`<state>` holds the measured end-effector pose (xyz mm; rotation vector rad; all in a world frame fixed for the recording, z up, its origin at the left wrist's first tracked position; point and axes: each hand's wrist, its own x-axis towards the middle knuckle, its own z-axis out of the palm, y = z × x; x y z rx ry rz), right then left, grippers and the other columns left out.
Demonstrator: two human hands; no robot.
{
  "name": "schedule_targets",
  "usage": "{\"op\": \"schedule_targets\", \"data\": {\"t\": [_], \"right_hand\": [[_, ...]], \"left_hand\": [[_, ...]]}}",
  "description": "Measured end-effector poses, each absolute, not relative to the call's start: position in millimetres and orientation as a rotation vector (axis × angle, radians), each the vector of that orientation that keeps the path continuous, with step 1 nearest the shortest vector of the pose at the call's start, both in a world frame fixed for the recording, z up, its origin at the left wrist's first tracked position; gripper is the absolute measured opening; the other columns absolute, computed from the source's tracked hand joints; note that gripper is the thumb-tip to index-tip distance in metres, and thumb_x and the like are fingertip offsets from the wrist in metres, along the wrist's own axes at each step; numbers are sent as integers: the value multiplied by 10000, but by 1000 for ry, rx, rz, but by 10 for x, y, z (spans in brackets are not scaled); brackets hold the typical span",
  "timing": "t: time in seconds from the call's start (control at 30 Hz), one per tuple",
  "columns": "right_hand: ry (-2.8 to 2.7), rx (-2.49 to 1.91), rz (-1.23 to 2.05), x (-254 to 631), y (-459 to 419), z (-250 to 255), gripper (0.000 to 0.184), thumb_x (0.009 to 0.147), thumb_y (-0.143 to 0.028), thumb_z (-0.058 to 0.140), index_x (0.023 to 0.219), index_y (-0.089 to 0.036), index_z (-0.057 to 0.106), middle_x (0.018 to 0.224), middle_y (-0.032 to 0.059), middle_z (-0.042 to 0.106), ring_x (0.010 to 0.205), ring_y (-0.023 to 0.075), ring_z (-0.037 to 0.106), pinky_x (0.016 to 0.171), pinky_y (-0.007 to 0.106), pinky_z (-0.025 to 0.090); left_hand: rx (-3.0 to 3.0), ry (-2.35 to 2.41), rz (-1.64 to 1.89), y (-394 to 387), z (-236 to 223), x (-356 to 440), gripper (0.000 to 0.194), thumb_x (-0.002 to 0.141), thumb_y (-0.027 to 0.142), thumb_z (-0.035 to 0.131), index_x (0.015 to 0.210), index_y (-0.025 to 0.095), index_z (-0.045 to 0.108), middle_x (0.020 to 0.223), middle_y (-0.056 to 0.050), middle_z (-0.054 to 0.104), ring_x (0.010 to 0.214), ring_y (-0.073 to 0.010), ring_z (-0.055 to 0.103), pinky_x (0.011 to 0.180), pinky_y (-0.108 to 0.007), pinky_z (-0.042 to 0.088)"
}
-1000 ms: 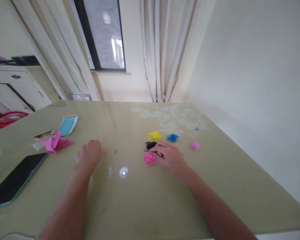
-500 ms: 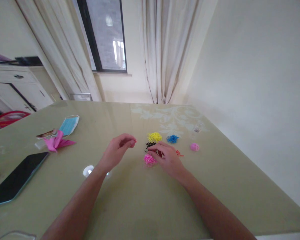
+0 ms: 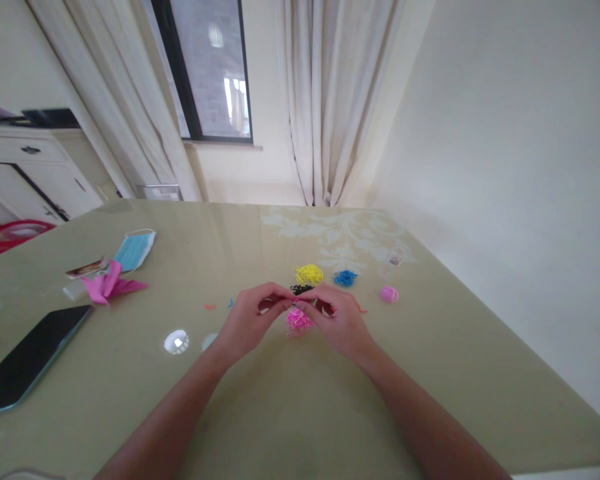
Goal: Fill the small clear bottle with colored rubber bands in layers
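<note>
My left hand (image 3: 253,317) and my right hand (image 3: 337,320) meet fingertip to fingertip over the middle of the table. Both are closed in a pinch, with a bit of pink, apparently a small rubber band (image 3: 295,299), between the tips. Just below the fingers lies a heap of pink rubber bands (image 3: 299,321). Black rubber bands (image 3: 303,289) show behind the fingertips, partly covered. Farther back are a yellow heap (image 3: 309,274) and a blue heap (image 3: 345,278). Some orange strands (image 3: 362,309) stick out beside my right hand, which hides the rest.
A pink ball-like object (image 3: 389,294) and a clear small container (image 3: 395,257) stand to the right. On the left lie a phone (image 3: 35,353), a folded pink paper shape (image 3: 111,285), a blue face mask (image 3: 135,251) and a shiny round piece (image 3: 176,342). A wall borders the right side.
My left hand has moved right until its fingertips meet those of my right hand. Small orange and blue bits left of it now show. My right hand has hardly moved.
</note>
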<state>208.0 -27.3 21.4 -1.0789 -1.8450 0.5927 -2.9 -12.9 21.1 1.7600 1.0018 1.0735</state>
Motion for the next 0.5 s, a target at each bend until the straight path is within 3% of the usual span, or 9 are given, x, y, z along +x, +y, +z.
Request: {"op": "schedule_targets", "data": {"t": [0.3, 0.5], "right_hand": [[-1813, -1186, 645, 2065, -269, 193, 99, 947, -260, 731, 954, -206, 813, 816, 27, 772, 661, 153, 596, 601, 275, 424], [-1710, -1125, 676, 2058, -288, 242, 123, 925, -273, 731, 956, -208, 831, 800, 38, 768, 643, 151, 588, 589, 280, 431]], "left_hand": [[1968, 1001, 1149, -173, 230, 8, 112, 959, 243, 692, 984, 213, 797, 936, -33, 808, 851, -166, 759, 798, -259, 618], [1939, 1012, 1130, -153, 222, -7, 119, 962, 285, 704, 1029, 222, 781, 964, -34, 798, 884, -183, 765, 816, -284, 626]]}}
